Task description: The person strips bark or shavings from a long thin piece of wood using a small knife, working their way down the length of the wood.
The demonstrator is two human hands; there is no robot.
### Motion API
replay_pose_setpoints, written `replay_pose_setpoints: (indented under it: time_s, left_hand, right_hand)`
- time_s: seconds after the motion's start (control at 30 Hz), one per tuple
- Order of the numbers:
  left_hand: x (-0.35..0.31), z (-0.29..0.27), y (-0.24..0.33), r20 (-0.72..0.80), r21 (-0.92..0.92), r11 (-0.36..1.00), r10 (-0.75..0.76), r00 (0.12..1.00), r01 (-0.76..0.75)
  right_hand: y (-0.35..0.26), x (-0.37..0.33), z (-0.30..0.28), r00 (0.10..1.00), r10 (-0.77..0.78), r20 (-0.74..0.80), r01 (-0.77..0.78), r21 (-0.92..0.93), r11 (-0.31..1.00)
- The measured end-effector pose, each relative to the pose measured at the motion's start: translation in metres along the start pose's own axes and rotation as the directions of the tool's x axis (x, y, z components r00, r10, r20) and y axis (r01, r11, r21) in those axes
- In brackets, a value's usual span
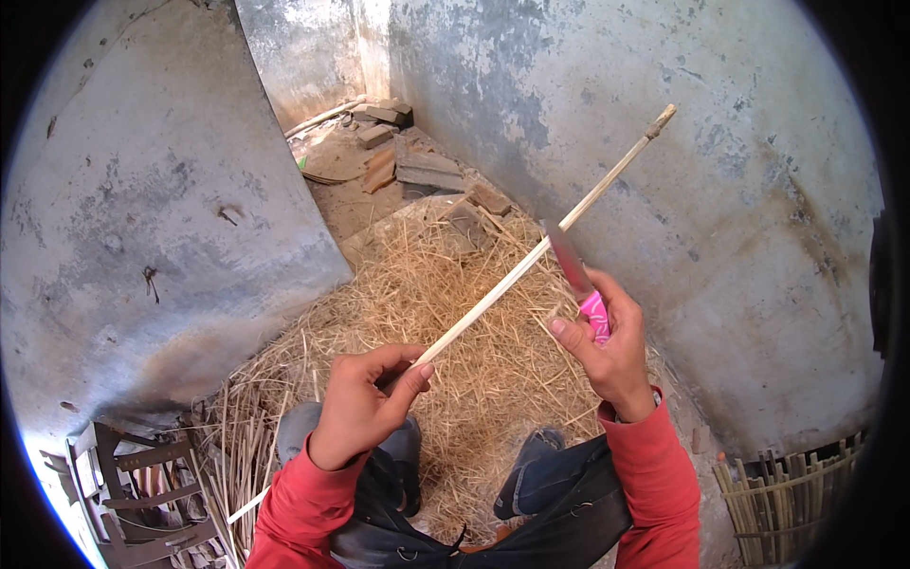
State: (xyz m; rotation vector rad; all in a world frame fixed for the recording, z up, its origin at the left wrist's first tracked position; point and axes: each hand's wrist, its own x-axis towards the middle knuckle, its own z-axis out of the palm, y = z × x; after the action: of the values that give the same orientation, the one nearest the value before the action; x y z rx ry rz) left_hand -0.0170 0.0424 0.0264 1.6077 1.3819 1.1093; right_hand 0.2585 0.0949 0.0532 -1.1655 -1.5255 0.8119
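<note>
Red sleeves [652, 465] and dark trousers [573, 507] sit below the near end of a pale stick [493, 294], which slants up rightward above loose straw [460, 408]. The left hand [368, 403] pinches the stick's near end between thumb and fingers. The right hand [614, 356], to the right of the stick, grips a pink-handled knife [572, 268]; its blade crosses the stick near mid-length, though whether they touch cannot be told. Bricks [377, 137] lie beyond the stick, left of its far end.
</note>
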Motion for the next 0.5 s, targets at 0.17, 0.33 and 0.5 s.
replay_pose_setpoints:
  time_s: [0.17,0.33,0.5]
  left_hand:
    - [-0.001,0.001,0.003,0.123,-0.055,0.997,-0.045,0.991,0.052]
    - [-0.005,0.004,0.003,0.219,-0.147,0.983,-0.077,0.973,0.111]
    - [0.000,0.015,0.005,0.228,-0.066,0.992,-0.086,0.970,0.103]
  right_hand:
    - [0.026,0.008,-0.008,0.992,0.036,-0.118,-0.037,-0.006,0.999]
    - [0.015,0.012,-0.002,0.973,-0.019,-0.232,-0.036,-0.235,0.971]
    - [0.015,-0.031,0.043,0.991,-0.051,0.120,0.087,-0.315,0.945]
